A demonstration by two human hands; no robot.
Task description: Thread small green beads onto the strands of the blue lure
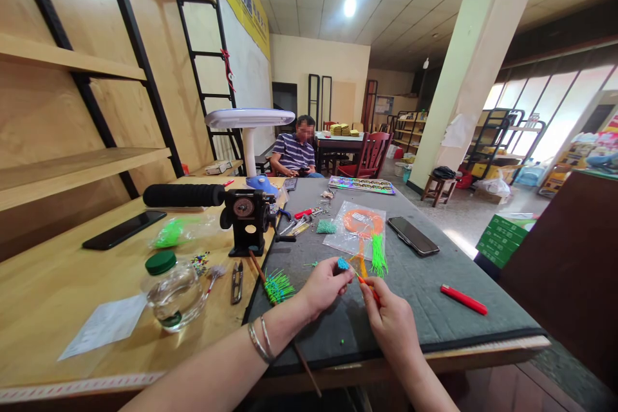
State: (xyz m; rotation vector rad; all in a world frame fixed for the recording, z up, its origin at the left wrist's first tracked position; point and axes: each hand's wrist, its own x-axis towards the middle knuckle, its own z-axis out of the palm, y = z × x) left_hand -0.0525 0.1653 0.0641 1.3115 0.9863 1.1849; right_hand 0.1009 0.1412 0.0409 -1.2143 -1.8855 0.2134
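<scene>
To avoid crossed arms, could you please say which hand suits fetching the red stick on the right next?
Probably the right hand: it is nearer the red stick, though it holds a slim orange item.

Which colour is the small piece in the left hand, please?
The small piece is bright blue, as the head view shows.

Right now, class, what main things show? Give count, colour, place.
crank machine: 1, black, left of mat
jar: 1, clear, left on table
lamp: 1, white, behind machine
coil: 1, orange, bagged on mat
strand bundle: 1, green, by coil
slim object: 1, red, mat's right
person: 1, striped shirt, behind table
small piece: 1, blue, left fingers
thin tool: 1, orange, right fingers
left hand: 1, bare, over mat
right hand: 1, bare, over mat
</scene>
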